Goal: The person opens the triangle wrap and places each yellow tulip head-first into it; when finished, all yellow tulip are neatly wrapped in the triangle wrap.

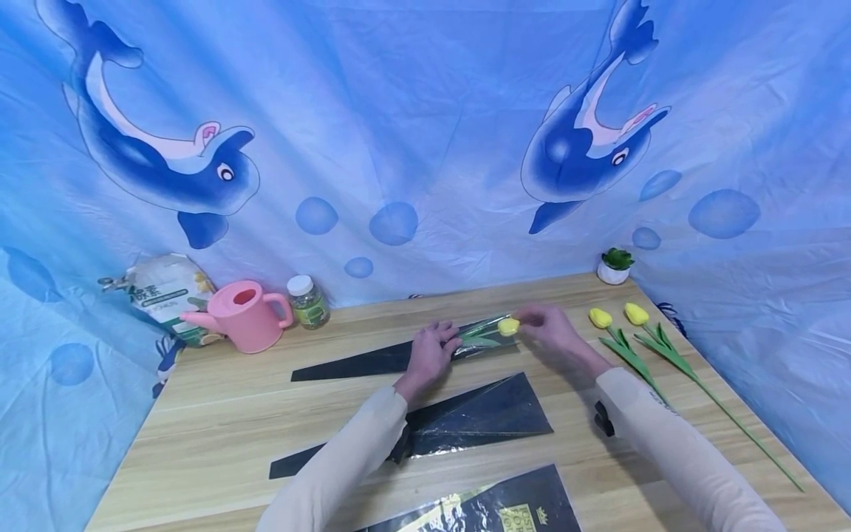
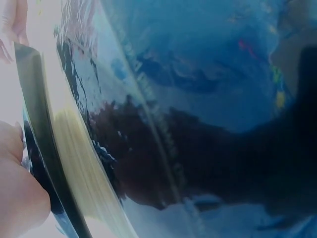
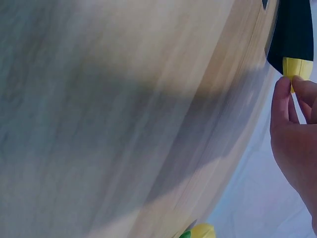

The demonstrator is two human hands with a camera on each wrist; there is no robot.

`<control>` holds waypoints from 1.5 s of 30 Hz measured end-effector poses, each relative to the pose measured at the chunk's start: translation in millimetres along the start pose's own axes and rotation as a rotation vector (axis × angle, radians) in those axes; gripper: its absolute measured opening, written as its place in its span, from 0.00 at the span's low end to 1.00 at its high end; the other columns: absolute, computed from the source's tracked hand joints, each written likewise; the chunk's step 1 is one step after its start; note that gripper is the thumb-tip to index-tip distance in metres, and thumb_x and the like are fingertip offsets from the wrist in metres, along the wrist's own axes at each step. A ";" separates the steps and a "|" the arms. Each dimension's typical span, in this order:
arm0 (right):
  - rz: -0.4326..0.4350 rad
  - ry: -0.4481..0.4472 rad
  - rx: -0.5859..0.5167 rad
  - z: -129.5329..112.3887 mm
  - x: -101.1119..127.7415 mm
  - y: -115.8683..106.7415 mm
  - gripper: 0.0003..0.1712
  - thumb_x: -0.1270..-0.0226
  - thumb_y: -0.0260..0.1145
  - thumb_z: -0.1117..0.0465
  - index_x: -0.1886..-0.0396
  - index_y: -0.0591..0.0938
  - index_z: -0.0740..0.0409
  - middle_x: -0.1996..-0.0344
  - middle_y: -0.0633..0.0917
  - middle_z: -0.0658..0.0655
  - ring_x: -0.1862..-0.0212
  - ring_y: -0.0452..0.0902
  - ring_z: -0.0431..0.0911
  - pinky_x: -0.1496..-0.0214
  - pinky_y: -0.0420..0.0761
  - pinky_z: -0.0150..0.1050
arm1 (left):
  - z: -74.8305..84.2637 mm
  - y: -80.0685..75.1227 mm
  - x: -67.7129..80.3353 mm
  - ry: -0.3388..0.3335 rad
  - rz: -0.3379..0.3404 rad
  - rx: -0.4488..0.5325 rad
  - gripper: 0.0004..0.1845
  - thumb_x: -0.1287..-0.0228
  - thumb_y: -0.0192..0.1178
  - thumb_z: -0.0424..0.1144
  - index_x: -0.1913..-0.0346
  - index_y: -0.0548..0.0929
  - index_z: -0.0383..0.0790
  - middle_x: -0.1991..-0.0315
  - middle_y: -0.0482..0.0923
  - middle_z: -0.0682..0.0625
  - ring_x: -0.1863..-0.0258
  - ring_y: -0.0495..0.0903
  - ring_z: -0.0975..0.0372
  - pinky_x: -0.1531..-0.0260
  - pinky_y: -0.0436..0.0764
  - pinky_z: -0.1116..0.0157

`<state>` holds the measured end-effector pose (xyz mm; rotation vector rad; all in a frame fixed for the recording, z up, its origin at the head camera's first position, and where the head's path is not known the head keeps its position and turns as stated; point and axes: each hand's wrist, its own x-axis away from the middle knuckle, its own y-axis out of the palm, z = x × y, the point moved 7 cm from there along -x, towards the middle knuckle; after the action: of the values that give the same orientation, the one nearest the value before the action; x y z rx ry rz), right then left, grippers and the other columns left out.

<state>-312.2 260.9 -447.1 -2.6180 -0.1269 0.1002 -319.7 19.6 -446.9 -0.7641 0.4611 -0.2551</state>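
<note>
In the head view my right hand (image 1: 548,329) is at the wide end of the farthest black flower sleeve (image 1: 372,362). Its thumb and fingertips pinch the tip of a yellow tulip (image 1: 508,326), seen closer in the right wrist view, where the yellow bloom (image 3: 298,68) sticks out past the dark sleeve edge. The tulip's green leaves and stem lie within the sleeve's clear front. My left hand (image 1: 431,351) rests on the same sleeve near its middle, fingers extended across it. Part of that hand (image 2: 22,193) shows at the left edge of the left wrist view.
Two more yellow tulips (image 1: 600,318) (image 1: 636,314) lie on the right. A second black sleeve (image 1: 485,417) and a printed one (image 1: 532,502) lie nearer. Behind stand a pink watering can (image 1: 251,321), a jar (image 1: 309,303), a bag (image 1: 169,292) and a small potted plant (image 1: 613,270).
</note>
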 end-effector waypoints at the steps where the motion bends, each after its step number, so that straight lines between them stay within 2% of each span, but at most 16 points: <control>1: 0.000 -0.014 0.016 -1.1 -0.1 0.4 0.15 0.32 0.64 0.71 0.47 0.83 0.65 0.53 0.85 0.62 0.52 0.81 0.56 0.49 0.82 0.50 | 0.0 0.1 -0.1 -0.004 0.000 0.001 0.16 0.31 0.64 0.37 0.46 0.85 0.32 0.40 0.78 0.37 0.33 0.68 0.39 0.32 0.62 0.41; 6: -0.029 -0.076 0.032 -4.1 -2.2 3.6 0.15 0.29 0.58 0.74 0.46 0.81 0.69 0.49 0.83 0.68 0.49 0.81 0.59 0.43 0.80 0.52 | 0.0 1.2 -0.4 -0.017 -0.010 -0.005 0.16 0.32 0.65 0.37 0.45 0.85 0.32 0.40 0.78 0.37 0.33 0.67 0.39 0.32 0.61 0.41; 10: -0.081 -0.061 -0.024 -3.3 -5.0 7.9 0.17 0.29 0.52 0.77 0.44 0.78 0.75 0.49 0.82 0.70 0.50 0.82 0.59 0.44 0.81 0.50 | -0.4 3.1 -0.8 -0.020 -0.021 -0.025 0.16 0.31 0.64 0.38 0.45 0.85 0.33 0.39 0.78 0.37 0.33 0.67 0.39 0.32 0.61 0.41; 12: -0.113 -0.022 -0.087 -1.7 -6.1 11.0 0.19 0.30 0.49 0.77 0.42 0.75 0.78 0.49 0.82 0.72 0.49 0.82 0.60 0.44 0.81 0.48 | -1.0 4.3 -1.1 -0.025 -0.025 -0.029 0.17 0.31 0.64 0.38 0.44 0.85 0.33 0.39 0.77 0.38 0.32 0.67 0.40 0.31 0.60 0.41; 17: -0.159 0.118 -0.275 1.1 -6.8 19.1 0.21 0.28 0.51 0.72 0.39 0.71 0.79 0.47 0.81 0.73 0.46 0.80 0.61 0.41 0.80 0.49 | -1.2 5.5 -1.7 -0.033 -0.025 -0.029 0.17 0.31 0.64 0.39 0.43 0.84 0.33 0.39 0.77 0.38 0.32 0.66 0.40 0.31 0.59 0.41; 21: -0.193 0.145 -0.419 -4.0 -7.2 26.4 0.22 0.24 0.46 0.69 0.38 0.66 0.82 0.45 0.77 0.78 0.45 0.79 0.65 0.39 0.78 0.53 | -1.1 5.8 -1.7 -0.044 -0.029 -0.027 0.17 0.31 0.64 0.38 0.44 0.84 0.34 0.38 0.77 0.39 0.32 0.66 0.40 0.31 0.58 0.41; 24: -0.225 0.147 -0.464 -7.0 -8.2 31.3 0.24 0.20 0.41 0.66 0.35 0.62 0.83 0.43 0.74 0.81 0.43 0.77 0.66 0.38 0.76 0.54 | -0.3 6.0 -2.0 -0.041 -0.033 -0.038 0.17 0.31 0.64 0.38 0.44 0.84 0.34 0.38 0.77 0.39 0.32 0.66 0.40 0.31 0.58 0.41; 30: -0.259 0.134 -0.464 -8.2 -9.6 36.7 0.27 0.19 0.34 0.64 0.34 0.58 0.84 0.41 0.71 0.83 0.41 0.74 0.69 0.37 0.74 0.57 | 0.3 7.1 -1.8 -0.035 -0.038 -0.061 0.17 0.30 0.63 0.38 0.44 0.85 0.34 0.38 0.77 0.39 0.32 0.66 0.39 0.31 0.59 0.41; 35: -0.241 0.162 -0.486 -7.5 -10.4 37.9 0.26 0.18 0.36 0.63 0.34 0.60 0.83 0.42 0.72 0.83 0.42 0.75 0.70 0.37 0.74 0.58 | 0.6 8.4 -3.4 -0.041 -0.037 -0.057 0.17 0.30 0.63 0.39 0.44 0.84 0.34 0.38 0.77 0.39 0.32 0.66 0.40 0.31 0.60 0.42; 42: -0.230 0.156 -0.476 -9.0 -11.2 41.5 0.26 0.19 0.36 0.63 0.34 0.57 0.83 0.42 0.72 0.84 0.42 0.74 0.71 0.38 0.74 0.59 | 0.5 7.3 -3.0 -0.051 -0.035 -0.058 0.17 0.30 0.63 0.39 0.43 0.84 0.34 0.38 0.77 0.38 0.32 0.65 0.40 0.30 0.58 0.43; 45: -0.183 0.166 -0.438 -6.4 -10.1 35.6 0.26 0.18 0.38 0.62 0.33 0.58 0.81 0.42 0.74 0.81 0.42 0.75 0.70 0.37 0.74 0.58 | -0.5 7.6 -4.2 -0.052 -0.036 -0.055 0.17 0.30 0.63 0.40 0.43 0.84 0.34 0.38 0.76 0.37 0.31 0.65 0.40 0.30 0.58 0.43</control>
<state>-319.1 226.0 -458.9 -3.0179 -0.3645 -0.2348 -323.1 26.2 -451.3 -0.8318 0.4069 -0.2569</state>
